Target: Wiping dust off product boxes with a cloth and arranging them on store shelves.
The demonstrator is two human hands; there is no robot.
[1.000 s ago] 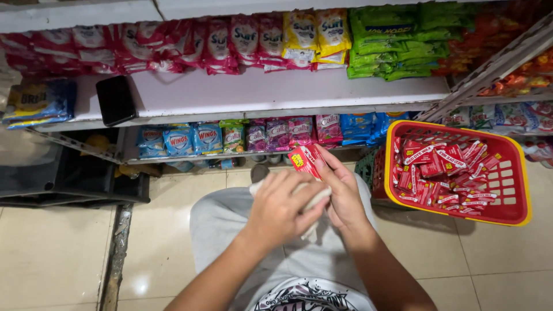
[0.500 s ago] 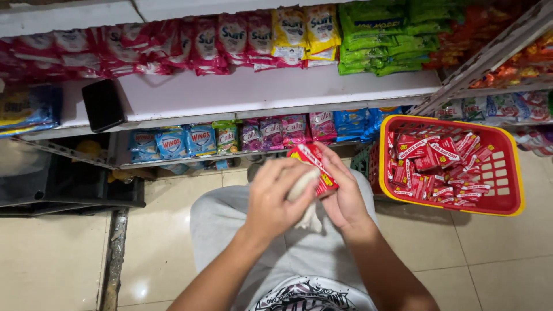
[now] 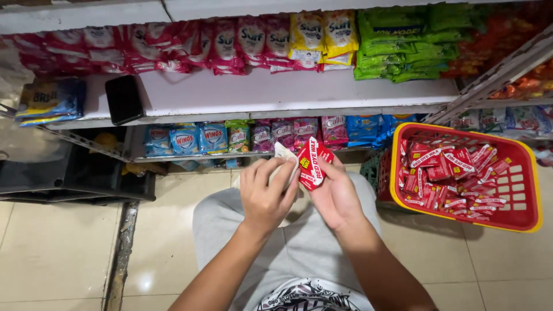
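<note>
Red packet [image 3: 311, 164], white-labelled, sits upright between our hands above our lap. Our right hand [image 3: 337, 196] pinches its lower edge; our left hand [image 3: 266, 193] presses a pale cloth [image 3: 285, 154] against its side. Just right, a red basket [image 3: 525, 198] of like packets rests on tiles [image 3: 57, 247]. Open floor lies left; shelves [image 3: 271, 95] close the front.

1. The red basket [image 3: 521, 190] stands just right of the right hand [image 3: 337, 198], blocking sideways reach.
2. A white shelf [image 3: 276, 95] edge overhangs ahead, with a black phone [image 3: 124, 99] lying on it.
3. Tiled floor [image 3: 63, 247] lies open to the left.
</note>
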